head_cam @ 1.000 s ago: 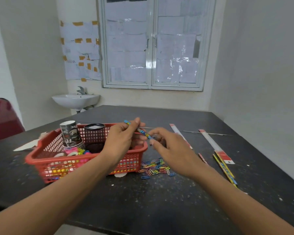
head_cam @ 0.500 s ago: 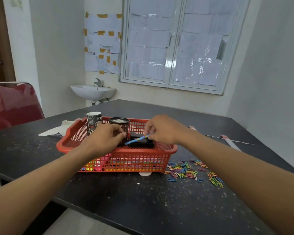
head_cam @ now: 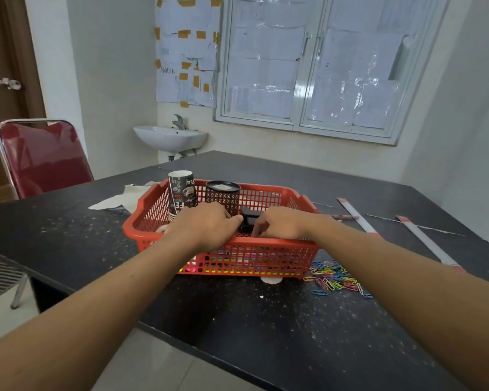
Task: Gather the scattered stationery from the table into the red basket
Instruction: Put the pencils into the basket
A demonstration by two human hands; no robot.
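The red basket stands on the black table. Both my hands are lowered inside it. My left hand is at the middle, fingers curled downward. My right hand is beside it, fingertips pointing down near a black boxy object. The blue pencil is out of sight, so I cannot tell whether either hand holds it. A printed paper cup and a black mesh holder stand in the basket behind my hands. Coloured paper clips lie scattered on the table right of the basket.
Two long white strips with red ends lie on the table at the right. A torn white paper lies left of the basket. A red chair stands at the table's left side, a wall sink behind.
Both hands carried the blue pencil leftward over the basket and have sunk into it; the pencil has dropped out of sight. My view has moved closer to the basket.
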